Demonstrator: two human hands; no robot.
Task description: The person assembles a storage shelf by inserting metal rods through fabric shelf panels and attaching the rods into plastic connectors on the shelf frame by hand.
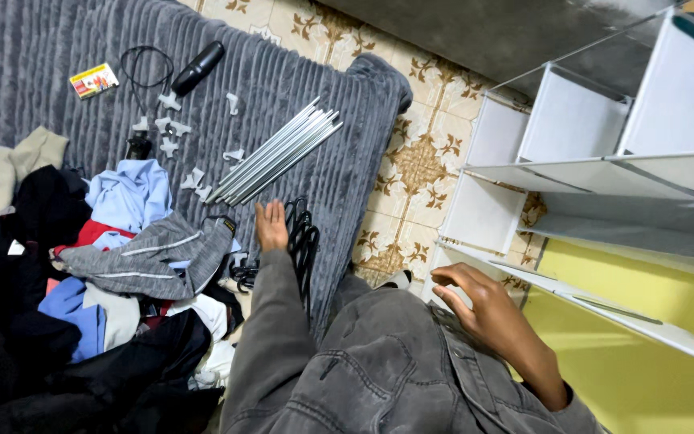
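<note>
— Black hangers [303, 241] lay in a small stack on the grey ribbed blanket [42, 56], just beside the clothes pile [98, 273]. Where was my left hand?

— Your left hand [271, 227] rested flat on the blanket, fingers apart and gripping nothing, touching the hangers' near edge (the grey sleeve hid your wrist).

— And my right hand?

— Your right hand [487, 309] lay on your own grey jacket, fingers loosely curled and empty, close to the white shelf frame [572, 173].

— What else did I see on the blanket?

— A bundle of metal rods [275, 153] lay past the hangers, with white plastic connectors [172, 128] scattered beside it, and a black handled tool [197, 68] farther up.
</note>
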